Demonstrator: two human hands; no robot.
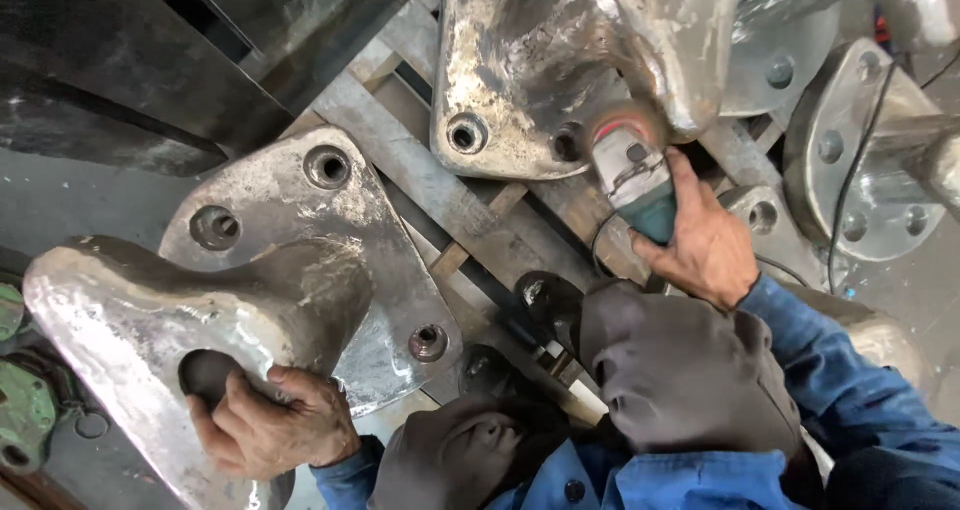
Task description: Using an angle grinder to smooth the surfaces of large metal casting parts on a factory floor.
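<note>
My right hand [705, 240] grips a teal-bodied angle grinder [632, 185]. Its spinning disc [625, 128] presses against the lower edge of a large shiny cast-metal bracket [530, 60] with bolt holes. My left hand [268, 425] clutches the rim of a big hole in a second cast-metal bracket [240, 270], which lies at the lower left on its flat base plate. Both sleeves are blue. Dark cloth [670, 370] hangs below my face and hides part of the work between the two hands.
The castings rest on a frame of steel bars and wooden slats [440, 185]. A round bolted flange [860, 160] with a black cable over it lies at the right. Green metal parts [25, 410] sit at the far left, and dark steel plates [110, 70] fill the top left.
</note>
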